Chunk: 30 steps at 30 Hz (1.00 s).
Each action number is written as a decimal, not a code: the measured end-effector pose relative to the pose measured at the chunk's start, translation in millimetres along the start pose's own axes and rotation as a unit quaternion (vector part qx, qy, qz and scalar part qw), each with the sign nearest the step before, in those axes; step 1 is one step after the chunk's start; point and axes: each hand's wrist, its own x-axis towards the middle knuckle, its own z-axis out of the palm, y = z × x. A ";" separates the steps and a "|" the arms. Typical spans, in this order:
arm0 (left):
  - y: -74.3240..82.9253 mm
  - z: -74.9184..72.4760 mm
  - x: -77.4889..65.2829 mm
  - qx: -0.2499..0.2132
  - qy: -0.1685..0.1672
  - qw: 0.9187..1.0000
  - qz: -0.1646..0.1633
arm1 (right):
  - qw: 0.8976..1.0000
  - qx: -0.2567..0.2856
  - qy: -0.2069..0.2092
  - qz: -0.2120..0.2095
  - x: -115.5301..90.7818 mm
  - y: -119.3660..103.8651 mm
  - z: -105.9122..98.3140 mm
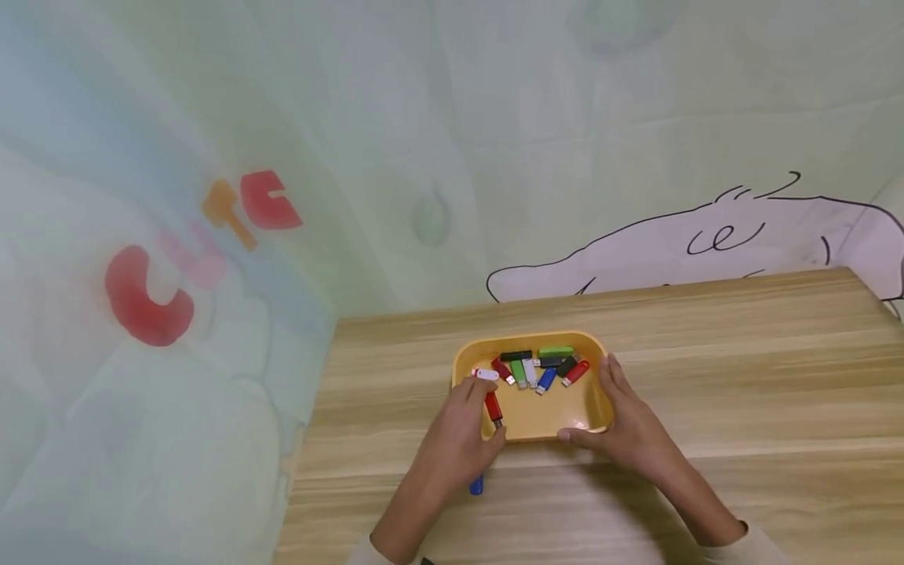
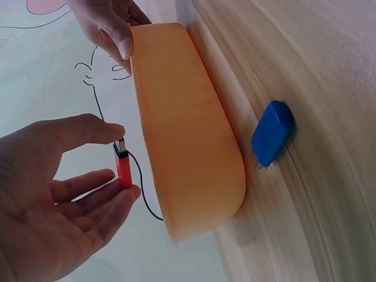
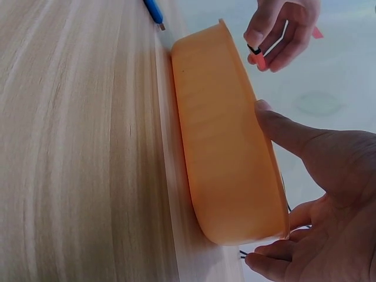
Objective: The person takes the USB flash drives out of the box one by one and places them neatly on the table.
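Between its thumb and fingertips my left hand (image 1: 462, 431) pinches a red USB stick (image 1: 493, 406), metal plug toward the thumb. The stick is held above the rim at the left part of a yellow plastic tray (image 1: 537, 430). In the left wrist view the red stick (image 2: 124, 167) stands clear of the tray's outer wall (image 2: 188, 129). My right hand (image 1: 632, 424) holds the tray's near right corner, thumb on the front rim and fingers along the right side. Several USB sticks lie inside toward the back, among them a blue one (image 1: 546, 380) and a red one (image 1: 575, 373).
A blue USB stick (image 2: 273, 134) lies on the wooden table (image 1: 741, 377) in front of the tray, partly behind my left wrist in the head view. A printed cloth backdrop (image 1: 494, 157) hangs behind the table and along its left side.
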 end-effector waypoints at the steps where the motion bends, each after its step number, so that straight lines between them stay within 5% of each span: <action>1: 0.0 -0.1 -0.9 -0.001 -0.001 1.000 0.004 | 1.000 0.000 -0.001 0.001 0.1 -0.2 0.1; 30: -12.4 -0.2 -39.9 -0.020 -0.036 0.998 0.053 | 1.000 0.001 -0.005 0.006 -0.3 -3.2 -2.1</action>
